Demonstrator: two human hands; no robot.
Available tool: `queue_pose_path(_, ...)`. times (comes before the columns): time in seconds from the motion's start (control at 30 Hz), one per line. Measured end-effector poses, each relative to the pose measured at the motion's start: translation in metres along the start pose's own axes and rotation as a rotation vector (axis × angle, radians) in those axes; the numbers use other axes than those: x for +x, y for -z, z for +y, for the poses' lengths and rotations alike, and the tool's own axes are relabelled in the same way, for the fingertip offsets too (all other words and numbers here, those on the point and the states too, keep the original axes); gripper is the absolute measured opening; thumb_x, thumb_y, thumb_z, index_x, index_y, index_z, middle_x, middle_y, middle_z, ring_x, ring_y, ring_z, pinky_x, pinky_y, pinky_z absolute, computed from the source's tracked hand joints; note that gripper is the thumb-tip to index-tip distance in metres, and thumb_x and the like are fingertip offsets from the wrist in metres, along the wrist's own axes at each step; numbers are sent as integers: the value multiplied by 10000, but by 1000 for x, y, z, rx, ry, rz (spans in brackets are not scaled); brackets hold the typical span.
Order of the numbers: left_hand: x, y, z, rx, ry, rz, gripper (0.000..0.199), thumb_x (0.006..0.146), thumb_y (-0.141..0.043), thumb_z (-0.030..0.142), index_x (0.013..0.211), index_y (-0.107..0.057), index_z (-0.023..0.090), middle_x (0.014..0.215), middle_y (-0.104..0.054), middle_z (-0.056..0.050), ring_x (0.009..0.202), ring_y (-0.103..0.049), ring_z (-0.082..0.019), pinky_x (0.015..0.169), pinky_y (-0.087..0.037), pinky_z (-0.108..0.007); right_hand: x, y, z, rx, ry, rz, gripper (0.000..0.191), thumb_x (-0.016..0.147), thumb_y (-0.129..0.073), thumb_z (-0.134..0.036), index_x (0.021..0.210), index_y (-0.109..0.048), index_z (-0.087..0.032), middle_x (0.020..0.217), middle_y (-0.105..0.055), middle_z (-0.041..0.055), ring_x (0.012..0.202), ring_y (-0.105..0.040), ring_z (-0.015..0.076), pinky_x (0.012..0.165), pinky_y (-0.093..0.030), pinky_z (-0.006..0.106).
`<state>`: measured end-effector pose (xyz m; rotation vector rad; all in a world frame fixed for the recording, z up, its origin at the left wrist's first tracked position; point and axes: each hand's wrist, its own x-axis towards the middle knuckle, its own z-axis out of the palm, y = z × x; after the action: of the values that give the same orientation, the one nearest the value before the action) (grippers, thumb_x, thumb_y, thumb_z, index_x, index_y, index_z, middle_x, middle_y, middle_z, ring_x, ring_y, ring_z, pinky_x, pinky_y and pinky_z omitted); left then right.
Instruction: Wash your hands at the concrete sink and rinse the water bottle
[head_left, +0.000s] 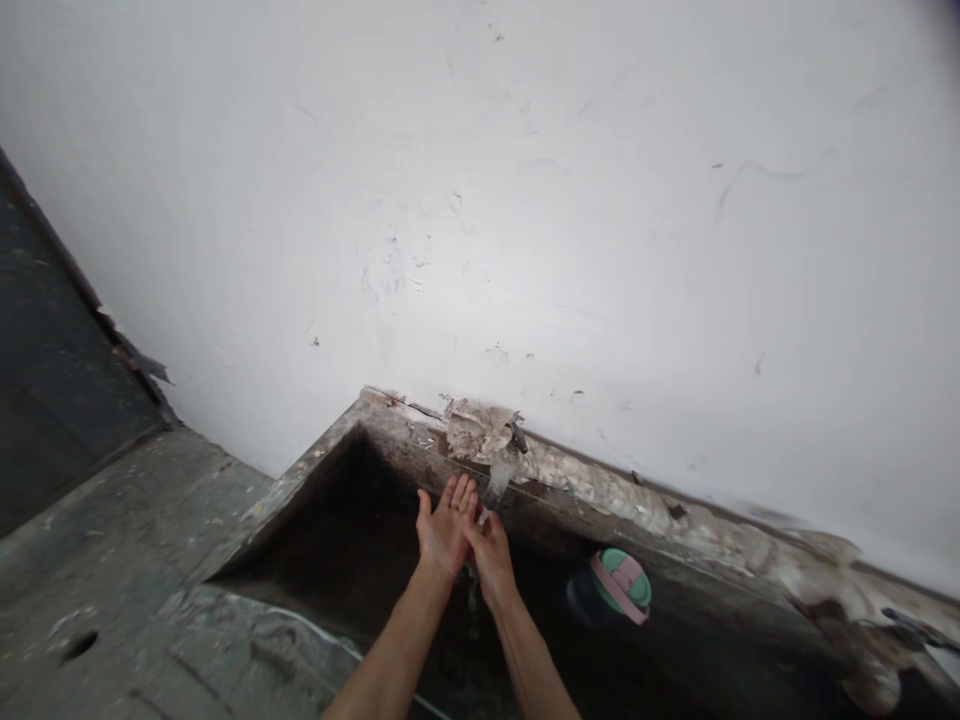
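Currently, the concrete trough [300, 468] holds a dark cup [594, 597], its contents hidden under a green, pink-handled lid [616, 562]. Over the same trough, beneath the tap [502, 468], the left hand [444, 530] is palm up, fingers extended; the right hand [492, 560] overlaps it, fingers loosely open, water [472, 592] trickling below.

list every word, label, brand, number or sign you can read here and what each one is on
None can be read anywhere in this view.
Lidded container: no legible lettering; its dark side is too dim to rule out a label.
Tap: too small and blurred to tell any marking.
White wall: scuffs and flaked spots, no writing visible.
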<state>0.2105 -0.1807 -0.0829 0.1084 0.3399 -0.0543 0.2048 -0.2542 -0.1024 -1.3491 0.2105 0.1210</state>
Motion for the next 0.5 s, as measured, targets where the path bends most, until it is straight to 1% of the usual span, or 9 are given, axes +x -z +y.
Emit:
queue_pose_path(0.07,-3,-1,-8,120,33,49,518,870,-336,518,1111,-538,107,1291,-487,-159,1227,-425,-253,1009,-390,-354,4,-1,4,-19,-18,33,542,621,-637,-549,1007,-563,-175,1039,-634,111,1010,-564,271,925,-404,411)
queue_pose_path(0.13,-3,-2,-10,276,22,126,518,881,-312,511,1163,-521,130,1352,-435,-122,1266,-375,-214,1074,-295,-328,2,-3,11,-27,-51,44,661,619,-600,-605,1095,-542,-151,1225,-538,158,1187,-446,300,1033,-292,443)
queue_pose_path(0.17,-2,-3,-10,338,5,164,517,890,-291,503,1195,-503,143,1387,-394,-100,1294,-328,-190,1102,-228,-311,-1,-5,15,-24,-66,40,701,609,-600,-618,1126,-534,-149,1307,-467,154,1263,-355,294,1075,-222,436)
queue_pose_path(0.23,-1,-4,-9,391,-13,210,526,896,-273,502,1234,-475,153,1430,-327,-71,1333,-235,-161,1123,-118,-291,-6,-8,21,-4,-83,29,742,586,-611,-632,1163,-527,-173,1396,-362,102,1337,-204,251,1113,-122,391)
queue_pose_path(0.27,-1,-4,-10,395,-8,215,543,891,-273,514,1236,-476,147,1431,-323,-73,1337,-223,-165,1124,-105,-295,-8,-9,23,16,-91,21,755,576,-607,-646,1167,-528,-183,1397,-362,86,1339,-201,240,1114,-123,376)
queue_pose_path(0.3,-3,-3,-11,401,-1,214,558,886,-275,527,1226,-487,139,1419,-345,-82,1330,-244,-177,1124,-123,-302,-8,-9,24,40,-102,15,772,572,-596,-665,1172,-527,-185,1384,-384,84,1325,-241,239,1108,-157,372)
queue_pose_path(0.4,-10,0,-20,416,-2,197,521,887,-302,506,1142,-554,128,1359,-435,-96,1283,-347,-197,1107,-212,-300,-5,-5,24,124,-162,17,798,588,-548,-702,1184,-516,-172,1323,-463,107,1255,-376,254,1058,-283,385)
queue_pose_path(0.43,-12,1,-24,423,-11,195,484,890,-321,484,1108,-573,132,1349,-448,-93,1275,-361,-195,1105,-218,-295,-4,-3,23,151,-184,23,785,599,-550,-690,1193,-506,-179,1314,-474,104,1238,-399,252,1043,-306,387)
queue_pose_path(0.5,-14,4,-29,438,-31,188,413,891,-364,442,1051,-598,141,1330,-471,-92,1260,-384,-195,1104,-221,-296,-4,0,23,207,-208,44,761,596,-617,-618,1231,-457,-232,1312,-483,63,1217,-428,226,1026,-330,366)
